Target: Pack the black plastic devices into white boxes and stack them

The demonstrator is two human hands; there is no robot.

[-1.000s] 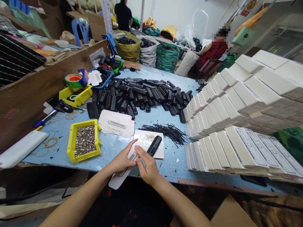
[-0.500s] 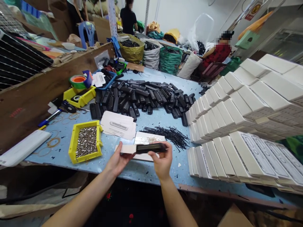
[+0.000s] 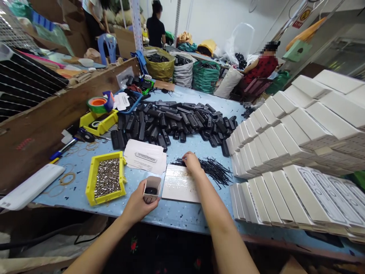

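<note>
My left hand [image 3: 139, 201] is wrapped around a small white box [image 3: 153, 182], its open end tipped toward me. Inside it the end of a black device [image 3: 151, 191] shows. My right hand [image 3: 191, 161] reaches to the left end of a pile of thin black sticks [image 3: 216, 171], fingers bent together; whatever they pinch is too small to make out. Under that forearm lies a flat white board [image 3: 179, 186] with shiny specks on it. Printed white sheets [image 3: 145, 158] rest just behind the box.
Stacked white boxes [image 3: 270, 190] rise along the right. Black devices [image 3: 171, 121] are heaped across the back. A yellow bin [image 3: 90, 182] of small metal parts stands at the left, beyond it a second yellow bin [image 3: 107, 123] with tape. A wooden partition [image 3: 37, 125] borders the left.
The black device has gone into the white box, which is now turned with its open end toward me. My right hand has let go of the device and moved forward to the black sticks.
</note>
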